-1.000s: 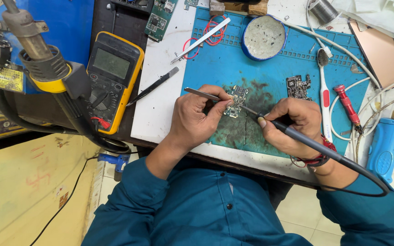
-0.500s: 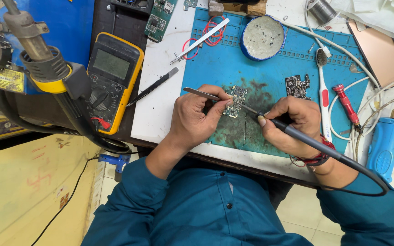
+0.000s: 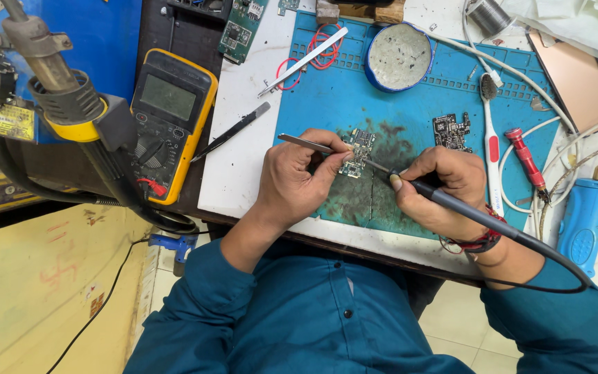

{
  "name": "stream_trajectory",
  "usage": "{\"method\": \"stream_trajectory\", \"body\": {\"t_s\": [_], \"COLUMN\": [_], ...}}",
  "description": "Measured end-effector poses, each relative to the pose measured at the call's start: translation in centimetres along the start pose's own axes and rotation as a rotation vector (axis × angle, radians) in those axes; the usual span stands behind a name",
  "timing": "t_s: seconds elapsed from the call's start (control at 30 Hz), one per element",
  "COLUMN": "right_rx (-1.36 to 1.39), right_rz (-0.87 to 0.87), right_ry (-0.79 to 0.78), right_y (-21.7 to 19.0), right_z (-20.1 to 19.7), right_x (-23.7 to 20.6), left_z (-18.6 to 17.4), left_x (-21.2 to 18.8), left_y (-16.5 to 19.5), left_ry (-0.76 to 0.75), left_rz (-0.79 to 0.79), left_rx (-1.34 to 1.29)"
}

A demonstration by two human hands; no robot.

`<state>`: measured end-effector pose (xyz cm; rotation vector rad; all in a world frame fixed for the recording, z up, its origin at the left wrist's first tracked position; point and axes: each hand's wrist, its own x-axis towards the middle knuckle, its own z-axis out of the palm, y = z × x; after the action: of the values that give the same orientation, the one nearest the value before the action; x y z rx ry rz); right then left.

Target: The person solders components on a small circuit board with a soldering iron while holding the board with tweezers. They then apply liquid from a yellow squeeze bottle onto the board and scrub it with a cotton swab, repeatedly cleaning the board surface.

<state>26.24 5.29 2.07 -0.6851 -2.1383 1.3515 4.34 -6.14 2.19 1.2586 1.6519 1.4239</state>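
Observation:
A small circuit board (image 3: 356, 151) lies on the blue work mat (image 3: 327, 104), on a dark stained patch. My left hand (image 3: 292, 183) grips metal tweezers (image 3: 304, 143) whose tips reach the board. My right hand (image 3: 441, 190) holds a black soldering iron (image 3: 479, 220) like a pen, its thin tip touching the board from the right. The iron's cable loops off past my right wrist, which wears red and black thread bands.
A second small board (image 3: 451, 131) lies right of my hands. A yellow multimeter (image 3: 167, 121) stands at left beside a hot-air gun (image 3: 50, 76). A round tin (image 3: 399, 55), spare tweezers (image 3: 302, 61), a toothbrush (image 3: 491, 131), a red screwdriver (image 3: 524, 161) and a blue tool (image 3: 583, 218) surround the mat.

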Motion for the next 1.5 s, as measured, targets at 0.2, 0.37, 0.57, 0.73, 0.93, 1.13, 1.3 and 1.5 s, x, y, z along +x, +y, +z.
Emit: {"method": "stream_trajectory", "body": {"t_s": [0.2, 0.37, 0.57, 0.73, 0.93, 1.13, 1.3, 1.5], "right_rx": [-0.002, -0.028, -0.024, -0.034, -0.022, -0.018, -0.031, -0.017], "right_rz": [0.006, -0.005, -0.019, -0.022, -0.005, -0.011, -0.014, -0.001], "right_ry": [0.007, 0.027, 0.03, 0.013, 0.028, 0.03, 0.016, 0.028], "right_y": [-0.05, -0.04, 0.09, 0.11, 0.02, -0.02, -0.04, 0.0], "right_z": [-0.01, 0.04, -0.04, -0.04, 0.09, 0.02, 0.0, 0.18], "right_x": [-0.06, -0.08, -0.08, -0.11, -0.14, -0.07, -0.07, -0.17], "left_z": [0.03, 0.05, 0.05, 0.03, 0.06, 0.06, 0.05, 0.07], "left_x": [-0.01, -0.04, 0.0, -0.03, -0.02, -0.03, -0.05, -0.09], "left_y": [-0.01, -0.01, 0.04, 0.06, 0.0, -0.06, -0.09, -0.08], "left_ry": [0.0, 0.004, 0.002, 0.002, 0.007, 0.006, 0.005, 0.003], "left_rz": [-0.027, -0.002, 0.001, -0.019, -0.005, 0.005, 0.002, -0.01], "left_rx": [-0.007, -0.003, -0.014, 0.001, 0.007, -0.002, -0.007, -0.005]}}
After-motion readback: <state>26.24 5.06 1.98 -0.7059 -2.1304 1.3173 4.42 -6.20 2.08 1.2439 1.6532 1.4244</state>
